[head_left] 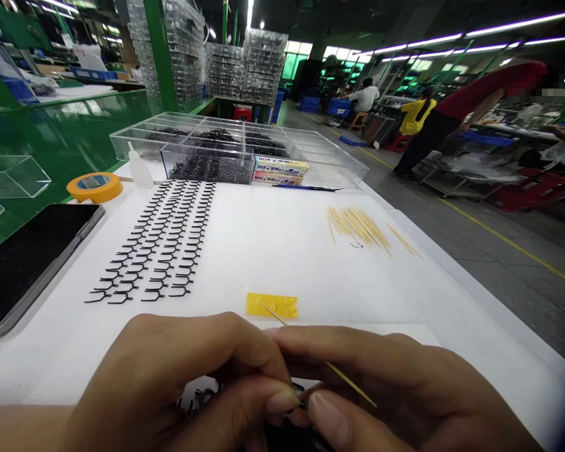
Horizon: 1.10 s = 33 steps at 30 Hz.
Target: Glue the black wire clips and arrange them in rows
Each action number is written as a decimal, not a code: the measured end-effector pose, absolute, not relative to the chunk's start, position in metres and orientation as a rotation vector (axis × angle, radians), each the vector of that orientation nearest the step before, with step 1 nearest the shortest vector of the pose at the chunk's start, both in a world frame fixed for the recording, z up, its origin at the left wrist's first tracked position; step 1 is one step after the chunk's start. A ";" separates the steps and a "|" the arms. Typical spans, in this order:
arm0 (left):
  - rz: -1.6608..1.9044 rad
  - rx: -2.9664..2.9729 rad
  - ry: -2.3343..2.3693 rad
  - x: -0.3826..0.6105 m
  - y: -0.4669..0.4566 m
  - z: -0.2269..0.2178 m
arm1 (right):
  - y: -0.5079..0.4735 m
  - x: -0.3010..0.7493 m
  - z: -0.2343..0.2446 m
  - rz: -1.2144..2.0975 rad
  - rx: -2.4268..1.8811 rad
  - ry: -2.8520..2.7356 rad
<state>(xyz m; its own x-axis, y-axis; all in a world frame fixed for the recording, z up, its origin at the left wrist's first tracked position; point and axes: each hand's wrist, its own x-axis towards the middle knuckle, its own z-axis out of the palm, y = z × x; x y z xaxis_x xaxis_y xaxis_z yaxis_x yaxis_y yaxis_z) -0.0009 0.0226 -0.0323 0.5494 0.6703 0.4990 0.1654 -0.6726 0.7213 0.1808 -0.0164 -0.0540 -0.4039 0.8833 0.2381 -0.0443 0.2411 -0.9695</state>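
Observation:
My left hand point(183, 383) and my right hand point(405, 395) meet at the near edge of the white table point(273, 245), fingers pinched together. Between the thumbs sits a small black part point(297, 407), mostly hidden. My right hand also holds a thin toothpick point(343, 378) whose tip reaches a yellow tape piece point(272, 305) stuck on the table. A few more small black parts point(200, 397) peek out under my left hand. Rows of black forked clips point(162, 242) lie laid out ahead on the left.
A phone point(28, 257) lies at the left edge, beside a yellow tape roll point(95, 187) and a small white bottle point(139, 168). Clear trays of black parts point(216, 154) stand at the back. A toothpick pile point(358, 227) lies right. People work across the aisle point(452, 107).

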 end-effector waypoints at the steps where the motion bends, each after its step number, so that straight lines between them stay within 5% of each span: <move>1: 1.053 2.167 0.676 -0.001 0.024 -0.034 | -0.016 0.181 -0.054 1.300 -0.798 -1.629; 25: 1.027 2.250 0.535 -0.005 0.027 -0.051 | -0.016 0.181 -0.048 0.985 -0.896 -1.842; 33: 1.029 2.153 0.479 -0.015 0.026 -0.050 | -0.020 0.177 -0.055 1.405 -0.791 -1.382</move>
<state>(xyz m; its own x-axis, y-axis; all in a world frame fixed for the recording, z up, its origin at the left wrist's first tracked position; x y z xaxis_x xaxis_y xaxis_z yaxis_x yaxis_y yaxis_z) -0.0148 0.0255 -0.0497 0.6175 0.5811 0.5301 0.0314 -0.6917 0.7215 0.1771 -0.0195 -0.0553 -0.3135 0.9328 0.1777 -0.1936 0.1205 -0.9737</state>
